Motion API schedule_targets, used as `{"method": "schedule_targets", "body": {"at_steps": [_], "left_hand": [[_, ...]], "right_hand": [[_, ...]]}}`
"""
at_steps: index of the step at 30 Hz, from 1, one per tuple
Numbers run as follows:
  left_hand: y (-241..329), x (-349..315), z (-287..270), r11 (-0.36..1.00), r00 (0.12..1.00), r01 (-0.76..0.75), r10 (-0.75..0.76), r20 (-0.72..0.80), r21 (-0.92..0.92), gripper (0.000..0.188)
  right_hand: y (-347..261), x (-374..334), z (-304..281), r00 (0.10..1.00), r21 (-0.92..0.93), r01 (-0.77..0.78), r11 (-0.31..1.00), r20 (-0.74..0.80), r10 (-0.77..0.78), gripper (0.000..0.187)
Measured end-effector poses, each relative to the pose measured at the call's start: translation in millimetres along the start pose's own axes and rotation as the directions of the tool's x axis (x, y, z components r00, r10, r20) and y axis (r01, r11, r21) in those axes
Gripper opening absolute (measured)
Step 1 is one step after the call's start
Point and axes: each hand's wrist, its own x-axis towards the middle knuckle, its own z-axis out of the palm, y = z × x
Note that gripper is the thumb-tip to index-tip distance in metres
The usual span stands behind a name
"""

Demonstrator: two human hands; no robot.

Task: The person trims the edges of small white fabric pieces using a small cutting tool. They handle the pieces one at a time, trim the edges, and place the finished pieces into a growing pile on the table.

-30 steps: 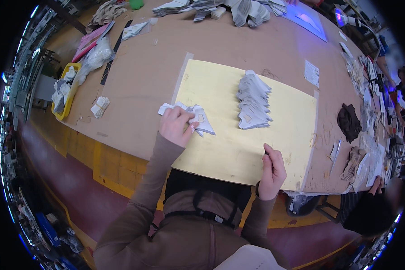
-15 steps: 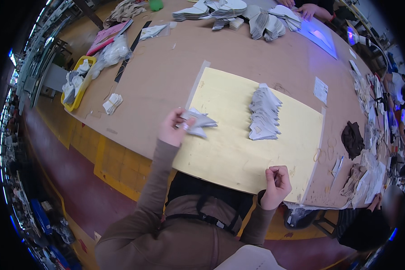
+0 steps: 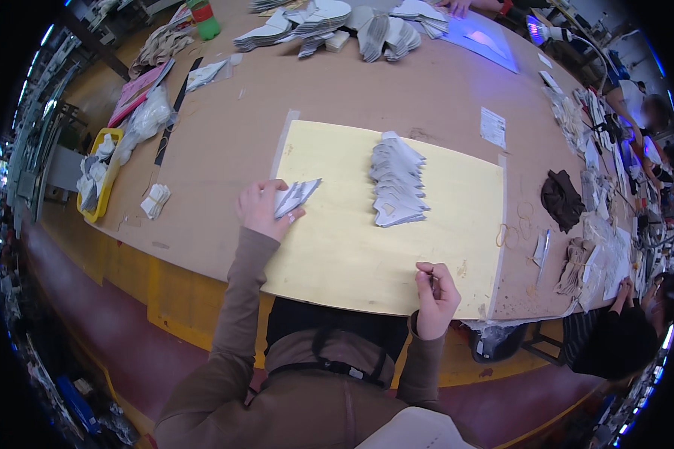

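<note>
My left hand is closed around a small stack of grey-white cut pieces, at the left side of a pale yellow board. The stack's pointed end sticks out to the right, past my fingers. A long overlapping row of similar pieces lies fanned out on the board, to the right of that stack and apart from it. My right hand hovers over the board's near right part with its fingers curled in a pinch. Whatever it may hold is hidden or too small to make out.
A small banded white bundle and a yellow bin sit at the left. Larger stacks of cut pieces lie at the far side. Dark cloth and rubber bands are on the right. Another person's hand shows beyond.
My left hand has drawn the loosely spread pieces into a tighter, tilted stack. My right hand stays pinched over the board. The whole view has shifted a little.
</note>
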Motion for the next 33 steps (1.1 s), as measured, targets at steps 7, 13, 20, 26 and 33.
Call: {"method": "schedule_targets", "body": {"at_steps": [7,13,20,26,33], "left_hand": [[62.9,-18.3,-8.7,0.943,0.936,-0.306,0.273,-0.223,-0.128,0.046],[104.2,0.9,43.1,0.855,0.953,-0.267,0.301,0.006,-0.445,0.033],[89.7,2.3,58.2,0.896,0.934,-0.337,0.356,0.015,-0.290,0.032],[84.2,-10.9,63.9,0.865,0.898,-0.433,0.438,-0.038,-0.255,0.029],[88.8,-15.7,57.9,0.794,0.887,-0.387,0.460,0.047,-0.470,0.021]], "right_hand": [[6.9,0.5,-4.6,0.999,0.066,-0.026,0.998,-0.020,0.027,0.008],[1.2,-3.3,-12.9,0.996,-0.019,-0.002,1.000,0.086,0.004,0.015],[0.8,-10.1,-15.2,0.986,-0.132,0.067,0.989,0.161,-0.046,0.022],[14.1,-12.4,-9.3,0.983,-0.194,0.106,0.975,0.171,-0.073,0.022],[4.9,-6.2,-6.4,0.976,-0.201,0.132,0.971,0.198,-0.091,0.023]]}}
